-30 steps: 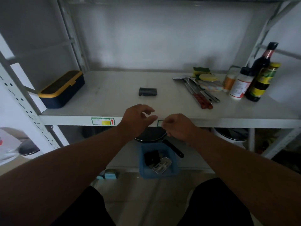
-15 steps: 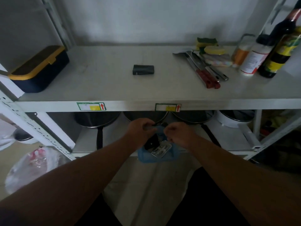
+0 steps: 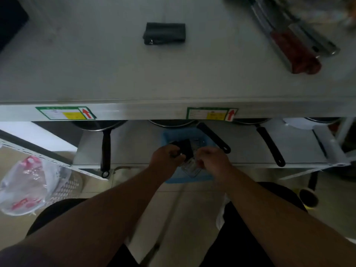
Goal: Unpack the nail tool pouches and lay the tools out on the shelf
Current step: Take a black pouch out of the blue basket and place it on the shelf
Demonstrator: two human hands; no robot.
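A blue bin (image 3: 174, 134) stands on the lower shelf below the upper shelf's front edge (image 3: 134, 110). Both my hands are inside it. My left hand (image 3: 166, 157) grips a black pouch (image 3: 185, 148) that leans up from the bin. Just to the right, my right hand (image 3: 212, 159) has its fingers curled at a clear pouch (image 3: 190, 168) with metal tools in it; what it pinches is hard to make out. Another dark pouch (image 3: 164, 33) lies flat on the upper shelf (image 3: 96, 64).
Knives with red handles (image 3: 294, 51) lie at the upper shelf's right end. Several black-handled pans (image 3: 106, 145) stick out over the lower shelf (image 3: 246, 149). On the floor at left lie a plastic bag (image 3: 27, 182) and a white slipper (image 3: 67, 187).
My view has dropped and moved closer. Both hands went from the upper shelf's edge down into the blue bin, and my left hand has taken hold of the black pouch.
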